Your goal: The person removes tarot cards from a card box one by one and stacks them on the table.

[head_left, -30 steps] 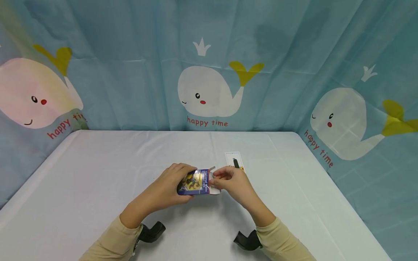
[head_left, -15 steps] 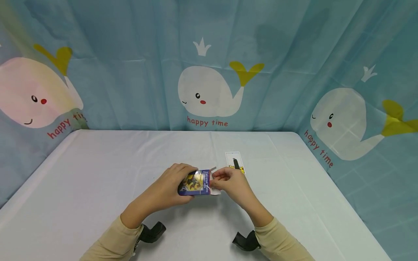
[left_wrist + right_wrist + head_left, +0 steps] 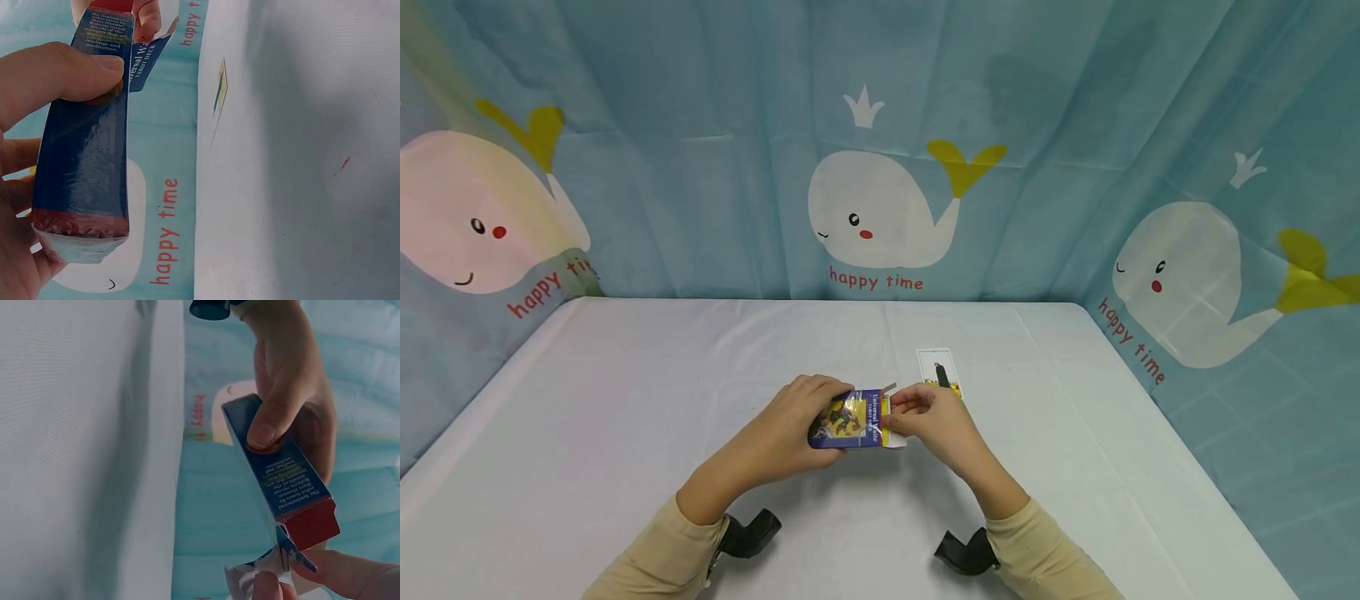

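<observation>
My left hand grips a blue tarot deck box around its closed end, thumb on the narrow side and fingers on the opposite side. The box is held above the table, its open end toward my right hand. A yellow strip of a tarot card shows at that mouth, where my right thumb and fingers pinch. The right wrist view shows a bent flap beside the right fingertips. Another tarot card, with a dark figure, lies face up on the table behind my right hand.
A white cloth covers the table. Behind it and at both sides hangs a blue curtain with whale prints. Black mounts stick out from both wrists, close over the table.
A yellow strip of card has come into view at the box's mouth, where the white inside of the flap showed before. Both hands stay almost in place.
</observation>
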A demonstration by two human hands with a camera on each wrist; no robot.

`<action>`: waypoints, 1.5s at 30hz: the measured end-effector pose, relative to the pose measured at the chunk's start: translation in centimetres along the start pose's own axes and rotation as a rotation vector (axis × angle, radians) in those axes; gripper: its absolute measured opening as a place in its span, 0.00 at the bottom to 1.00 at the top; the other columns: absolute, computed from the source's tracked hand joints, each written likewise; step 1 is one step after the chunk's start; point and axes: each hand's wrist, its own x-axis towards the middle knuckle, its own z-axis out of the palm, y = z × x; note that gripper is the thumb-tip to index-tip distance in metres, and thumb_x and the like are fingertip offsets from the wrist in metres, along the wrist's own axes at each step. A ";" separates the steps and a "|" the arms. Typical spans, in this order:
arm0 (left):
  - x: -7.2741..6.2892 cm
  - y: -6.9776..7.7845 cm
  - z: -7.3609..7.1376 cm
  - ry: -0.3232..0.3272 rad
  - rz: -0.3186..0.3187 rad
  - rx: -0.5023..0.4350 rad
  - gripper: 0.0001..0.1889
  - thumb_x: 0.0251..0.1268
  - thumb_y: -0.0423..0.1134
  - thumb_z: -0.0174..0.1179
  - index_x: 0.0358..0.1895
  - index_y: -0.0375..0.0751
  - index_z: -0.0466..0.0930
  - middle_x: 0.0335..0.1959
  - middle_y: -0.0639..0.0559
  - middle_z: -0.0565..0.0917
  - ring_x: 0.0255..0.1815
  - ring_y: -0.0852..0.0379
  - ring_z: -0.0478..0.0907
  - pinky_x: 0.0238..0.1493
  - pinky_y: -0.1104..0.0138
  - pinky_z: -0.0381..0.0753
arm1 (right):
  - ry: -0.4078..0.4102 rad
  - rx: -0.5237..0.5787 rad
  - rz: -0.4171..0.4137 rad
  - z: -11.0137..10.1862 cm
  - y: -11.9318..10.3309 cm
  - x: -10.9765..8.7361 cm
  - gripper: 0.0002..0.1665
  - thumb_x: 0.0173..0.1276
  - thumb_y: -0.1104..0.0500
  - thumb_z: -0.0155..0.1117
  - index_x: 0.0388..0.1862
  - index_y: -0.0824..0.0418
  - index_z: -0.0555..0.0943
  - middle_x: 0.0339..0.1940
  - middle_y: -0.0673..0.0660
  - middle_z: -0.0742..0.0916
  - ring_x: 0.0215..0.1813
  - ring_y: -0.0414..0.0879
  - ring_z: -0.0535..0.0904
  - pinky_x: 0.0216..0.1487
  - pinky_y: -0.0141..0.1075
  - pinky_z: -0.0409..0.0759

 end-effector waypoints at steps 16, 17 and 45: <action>0.0 0.0 -0.2 0.005 -0.008 0.005 0.38 0.50 0.42 0.75 0.66 0.39 0.72 0.62 0.46 0.77 0.61 0.47 0.72 0.61 0.49 0.73 | -0.006 0.041 0.015 -1.1 0.0 0.1 0.18 0.59 0.65 0.73 0.48 0.68 0.83 0.33 0.58 0.87 0.33 0.42 0.84 0.43 0.44 0.86; 0.0 0.0 -0.2 0.006 -0.007 0.004 0.37 0.50 0.42 0.75 0.66 0.39 0.72 0.61 0.46 0.77 0.61 0.47 0.72 0.61 0.49 0.73 | -0.004 0.042 0.016 -1.1 0.0 0.2 0.18 0.59 0.65 0.73 0.48 0.68 0.83 0.33 0.58 0.87 0.33 0.42 0.84 0.43 0.43 0.87; 0.0 -0.2 -0.2 0.005 0.000 0.004 0.37 0.50 0.43 0.75 0.65 0.39 0.72 0.61 0.47 0.77 0.60 0.48 0.73 0.61 0.49 0.73 | -0.048 0.049 -0.010 -1.9 0.2 0.7 0.16 0.61 0.61 0.72 0.48 0.66 0.84 0.33 0.57 0.87 0.32 0.43 0.85 0.45 0.50 0.86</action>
